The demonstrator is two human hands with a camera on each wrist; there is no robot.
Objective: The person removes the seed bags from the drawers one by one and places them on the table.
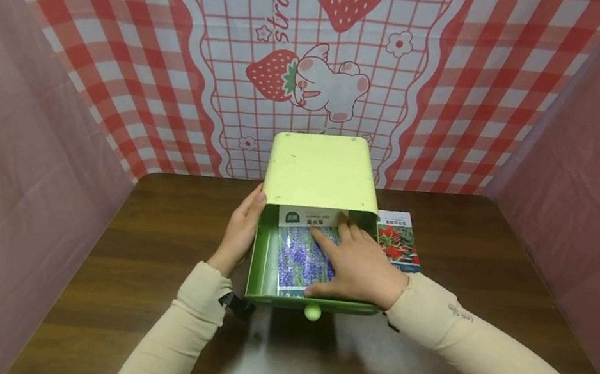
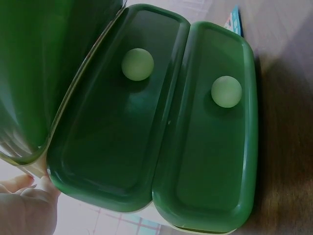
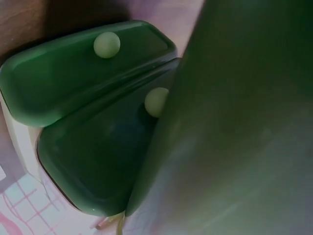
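Observation:
A small drawer cabinet (image 1: 322, 171) with a pale yellow-green top stands on the table. Its green top drawer (image 1: 263, 265) is pulled out toward me. Inside lies a seed packet (image 1: 298, 258) with purple lavender flowers. My right hand (image 1: 361, 261) reaches into the drawer, its spread fingers resting on that packet and hiding its right part. Against the cabinet's left side rests my left hand (image 1: 238, 229), with mostly straight fingers. In the left wrist view, the middle drawer (image 2: 107, 137) and bottom drawer (image 2: 208, 161) are closed, each with a round pale knob.
Another seed packet (image 1: 397, 243), with red flowers, lies on the brown wooden table (image 1: 163, 244) right of the cabinet. A checked strawberry cloth (image 1: 225, 27) hangs behind, and pink cloth (image 1: 594, 127) hangs at both sides.

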